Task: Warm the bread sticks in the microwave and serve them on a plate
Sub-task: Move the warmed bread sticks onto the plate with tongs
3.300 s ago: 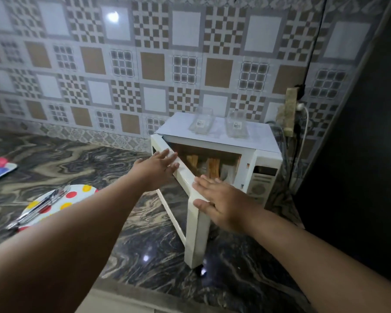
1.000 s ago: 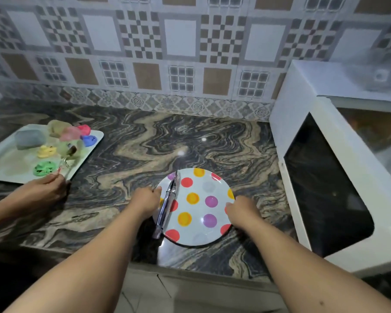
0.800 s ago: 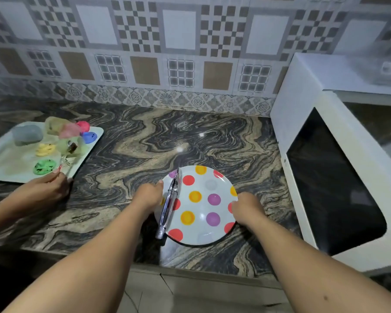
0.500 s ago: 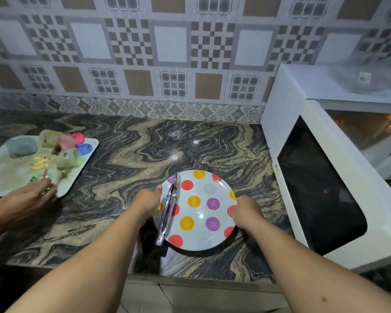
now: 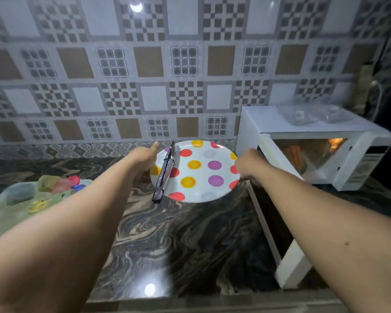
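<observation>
The plate (image 5: 203,175) — white with coloured dots — is held up off the dark marbled surface (image 5: 178,233), just left of the microwave (image 5: 314,141). The left hand (image 5: 145,155) grips the plate's left rim, thumb pointing up and the other fingers out of sight beneath; the right hand (image 5: 248,163) grips the right rim with its fingers curled around the edge. A pair of metal tongs (image 5: 166,175) lies along the plate's left side, one end sticking out past the near rim. To the right of the plate the microwave stands with its door (image 5: 278,224) swung open toward the viewer, and pale brown bread sticks (image 5: 294,154) show blurred inside the lit cavity. Well left of the plate sits a tray (image 5: 0,213) carrying small coloured pieces.
</observation>
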